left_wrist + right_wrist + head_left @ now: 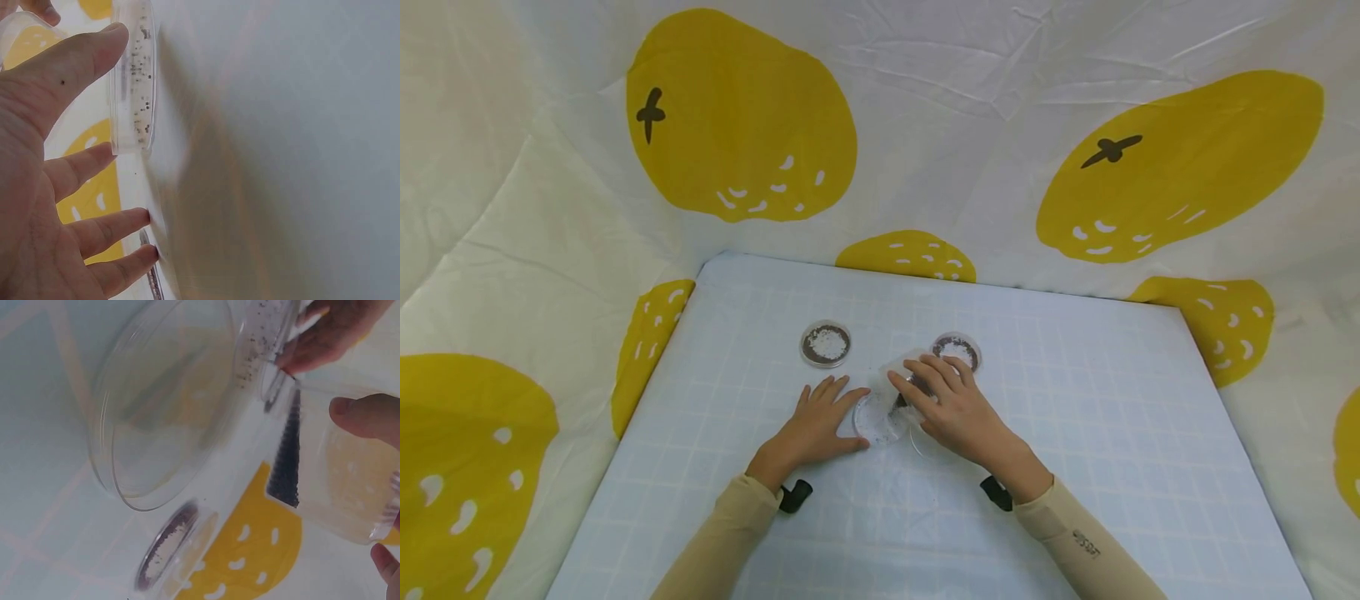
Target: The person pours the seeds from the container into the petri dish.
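Observation:
My left hand (pixel 816 425) lies at the left of a clear petri dish (pixel 136 87), its thumb and index finger at opposite sides of the rim and the other fingers spread on the table. Dark specks are scattered in the dish. With its fingers and thumb on the sides, my right hand (pixel 958 412) grips a clear plastic container (pixel 344 456), tipped toward the dish. Black granules (pixel 287 465) have slid into a wedge along the container's lower side, near its mouth. Part of the container is hidden under the right hand in the head view.
An empty clear round dish or lid (pixel 162 425) lies just right of the speckled dish. Farther back stand two round dishes with dark contents topped in white, one at left (pixel 826 343) and one at right (pixel 970 352). Patterned cloth (pixel 925 167) hangs behind the table.

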The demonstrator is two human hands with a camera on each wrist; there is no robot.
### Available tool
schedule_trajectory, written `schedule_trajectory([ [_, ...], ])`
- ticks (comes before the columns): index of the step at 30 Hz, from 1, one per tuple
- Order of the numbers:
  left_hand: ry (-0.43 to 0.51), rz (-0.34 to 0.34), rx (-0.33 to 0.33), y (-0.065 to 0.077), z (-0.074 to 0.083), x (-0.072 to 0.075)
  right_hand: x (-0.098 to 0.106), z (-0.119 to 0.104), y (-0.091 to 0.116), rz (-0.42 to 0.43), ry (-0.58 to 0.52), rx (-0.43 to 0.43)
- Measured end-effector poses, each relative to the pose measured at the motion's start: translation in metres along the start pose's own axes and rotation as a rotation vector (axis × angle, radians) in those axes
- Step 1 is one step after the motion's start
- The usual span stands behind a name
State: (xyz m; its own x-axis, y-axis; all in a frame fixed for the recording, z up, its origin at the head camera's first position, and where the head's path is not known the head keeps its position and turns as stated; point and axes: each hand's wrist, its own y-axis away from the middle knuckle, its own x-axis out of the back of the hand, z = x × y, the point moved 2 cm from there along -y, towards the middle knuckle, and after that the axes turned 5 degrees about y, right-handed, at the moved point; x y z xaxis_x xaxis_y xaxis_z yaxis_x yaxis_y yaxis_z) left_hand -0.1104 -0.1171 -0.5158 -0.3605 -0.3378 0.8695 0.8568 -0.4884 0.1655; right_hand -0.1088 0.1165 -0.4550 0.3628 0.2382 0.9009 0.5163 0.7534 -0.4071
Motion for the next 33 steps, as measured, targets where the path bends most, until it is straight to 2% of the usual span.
schedule_trajectory([
  [14,0.018,0.012,-0.014,0.0008,0.0005,0.0003,-0.0024,-0.0008,-0.0008,0.015,-0.023,0.009],
  [33,-0.007,0.031,-0.030,0.0000,-0.0018,-0.0015,0.0002,-0.0039,-0.0039,0.006,-0.015,0.018],
])
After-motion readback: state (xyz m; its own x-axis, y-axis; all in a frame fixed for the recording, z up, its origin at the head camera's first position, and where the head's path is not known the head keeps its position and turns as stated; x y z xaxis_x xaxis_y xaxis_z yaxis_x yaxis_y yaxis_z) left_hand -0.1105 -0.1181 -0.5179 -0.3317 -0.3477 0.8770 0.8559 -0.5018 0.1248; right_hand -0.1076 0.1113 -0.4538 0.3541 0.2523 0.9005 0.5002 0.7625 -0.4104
